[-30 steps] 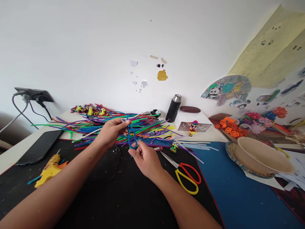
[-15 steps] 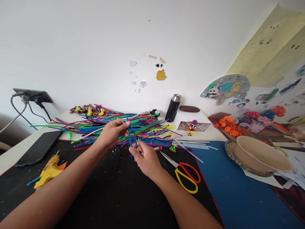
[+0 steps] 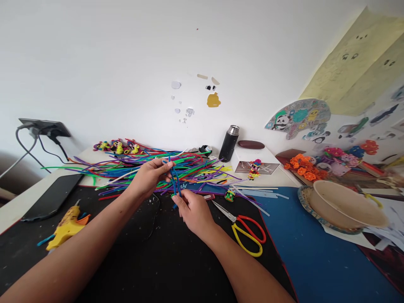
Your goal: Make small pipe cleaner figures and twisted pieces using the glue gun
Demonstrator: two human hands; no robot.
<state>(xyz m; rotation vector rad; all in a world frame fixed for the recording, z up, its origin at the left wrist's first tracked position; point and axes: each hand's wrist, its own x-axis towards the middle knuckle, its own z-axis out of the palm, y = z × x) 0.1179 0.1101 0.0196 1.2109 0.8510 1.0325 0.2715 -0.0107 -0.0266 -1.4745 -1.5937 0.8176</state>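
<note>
Between my two hands runs a blue pipe cleaner [image 3: 179,182], bent so that two strands lie side by side. The fingertips of my left hand [image 3: 152,174] pinch its upper end, where short blue tips stick out. Lower down, my right hand [image 3: 193,209] grips the strands between thumb and fingers, and a bit of blue shows below the thumb. Behind both hands lies a wide heap of colourful pipe cleaners [image 3: 116,171]. Scissors [image 3: 243,229] with one red and one yellow handle rest on the black mat, right of my right hand.
A yellow glue gun [image 3: 67,227] and a black phone [image 3: 52,195] lie at the left. Near the wall stand a black flask [image 3: 229,145] and a white box [image 3: 268,158]. A small green figure [image 3: 230,195] sits by the scissors. At the right is a beige bowl [image 3: 344,202].
Both hands keep their grip on the blue pipe cleaner, almost in place. The strands between them look slightly closer together, and the view has shifted a little.
</note>
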